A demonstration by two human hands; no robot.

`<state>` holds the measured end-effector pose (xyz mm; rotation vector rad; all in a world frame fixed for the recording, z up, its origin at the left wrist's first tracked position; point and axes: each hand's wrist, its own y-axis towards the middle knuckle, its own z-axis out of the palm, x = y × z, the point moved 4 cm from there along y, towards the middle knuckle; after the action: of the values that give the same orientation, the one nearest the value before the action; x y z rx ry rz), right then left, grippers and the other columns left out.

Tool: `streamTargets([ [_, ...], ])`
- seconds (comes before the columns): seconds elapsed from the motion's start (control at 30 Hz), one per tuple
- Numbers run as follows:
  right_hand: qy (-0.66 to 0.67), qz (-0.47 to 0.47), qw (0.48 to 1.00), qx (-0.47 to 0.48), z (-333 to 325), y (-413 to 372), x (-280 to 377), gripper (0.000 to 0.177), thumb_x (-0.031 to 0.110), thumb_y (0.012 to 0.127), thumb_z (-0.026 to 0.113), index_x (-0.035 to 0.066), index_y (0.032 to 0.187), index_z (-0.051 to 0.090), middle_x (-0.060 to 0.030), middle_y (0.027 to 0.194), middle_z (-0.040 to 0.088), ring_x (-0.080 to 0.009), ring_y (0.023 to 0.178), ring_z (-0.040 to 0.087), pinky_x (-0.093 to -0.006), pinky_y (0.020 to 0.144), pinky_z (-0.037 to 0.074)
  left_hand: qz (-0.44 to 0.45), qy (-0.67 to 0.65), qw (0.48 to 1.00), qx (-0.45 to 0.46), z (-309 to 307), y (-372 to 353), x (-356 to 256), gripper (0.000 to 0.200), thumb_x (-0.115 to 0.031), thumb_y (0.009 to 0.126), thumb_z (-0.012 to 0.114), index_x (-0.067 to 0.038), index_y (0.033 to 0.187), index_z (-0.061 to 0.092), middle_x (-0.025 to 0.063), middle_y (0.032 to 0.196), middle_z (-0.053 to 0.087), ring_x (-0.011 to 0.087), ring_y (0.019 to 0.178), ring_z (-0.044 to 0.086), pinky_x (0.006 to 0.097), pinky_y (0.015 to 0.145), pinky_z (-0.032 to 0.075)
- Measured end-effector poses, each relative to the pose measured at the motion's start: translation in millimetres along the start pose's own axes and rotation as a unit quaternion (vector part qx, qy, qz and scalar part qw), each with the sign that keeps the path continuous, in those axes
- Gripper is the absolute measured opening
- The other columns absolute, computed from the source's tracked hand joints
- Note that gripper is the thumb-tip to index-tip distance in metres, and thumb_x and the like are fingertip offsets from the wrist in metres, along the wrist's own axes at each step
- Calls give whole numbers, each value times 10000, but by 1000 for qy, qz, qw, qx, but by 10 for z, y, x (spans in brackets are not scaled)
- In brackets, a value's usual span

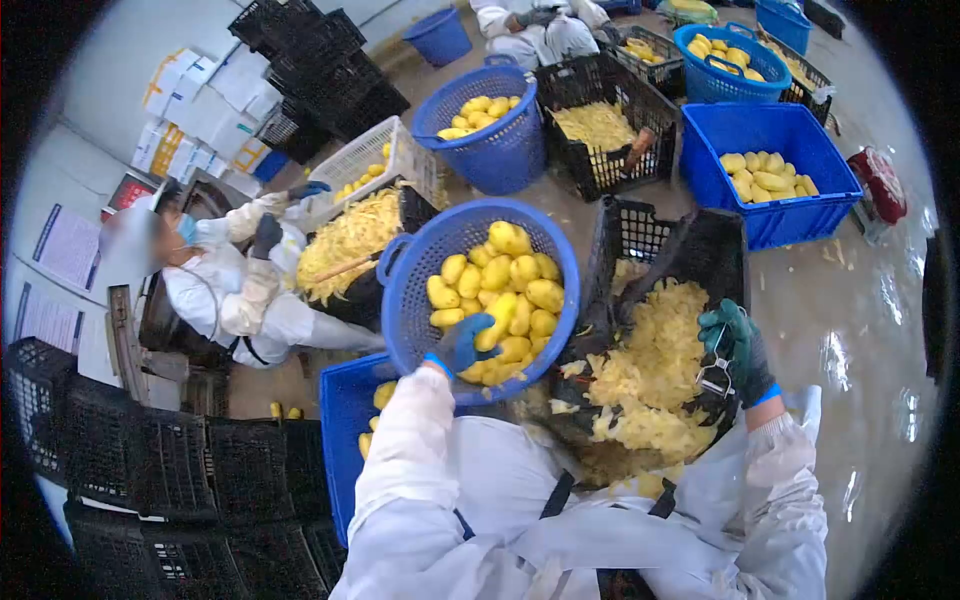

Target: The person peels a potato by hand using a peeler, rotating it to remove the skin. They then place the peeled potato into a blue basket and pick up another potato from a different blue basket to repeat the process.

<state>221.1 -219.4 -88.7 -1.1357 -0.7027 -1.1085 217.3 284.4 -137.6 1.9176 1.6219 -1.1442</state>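
Note:
My left hand (465,345), in a blue glove, is inside a round blue basket (394,330) of peeled yellow potatoes (521,270). Its fingers lie against a long potato (498,320); whether they grip it is hard to tell. On the right, my right hand (735,350), in a green glove, is closed on a metal peeler (716,378). That hand is over the right side of a black crate (722,245) holding a heap of pale peelings (655,360).
A co-worker (240,270) in white sits at the left by another peelings heap (355,240). Blue tub (800,215) and blue basket (500,150), both with potatoes, stand ahead. Black crates (160,455) are at lower left. Another person (535,30) is at the top.

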Motion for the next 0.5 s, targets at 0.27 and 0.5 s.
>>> streamTargets([
  [0.27, 189, -125, 968, 109, 662, -508, 419, 359, 310, 998, 426, 27, 957, 642, -65, 850, 674, -142, 772, 622, -274, 746, 483, -14, -844, 503, 186, 1311, -512, -2274, 670, -280, 834, 631, -51, 1394, 342, 207, 1332, 457, 407, 1207, 456, 559, 1038, 362],
  [0.5, -93, -300, 930, 191, 1097, -1243, 648, 337, 281, 972, 474, -16, 976, 632, -70, 892, 675, -143, 725, 631, -298, 719, 500, 77, -677, 728, 70, 1806, -776, -3221, 686, -181, 759, 726, -58, 1332, 368, 124, 1160, 523, 217, 1074, 527, 380, 886, 477],
])
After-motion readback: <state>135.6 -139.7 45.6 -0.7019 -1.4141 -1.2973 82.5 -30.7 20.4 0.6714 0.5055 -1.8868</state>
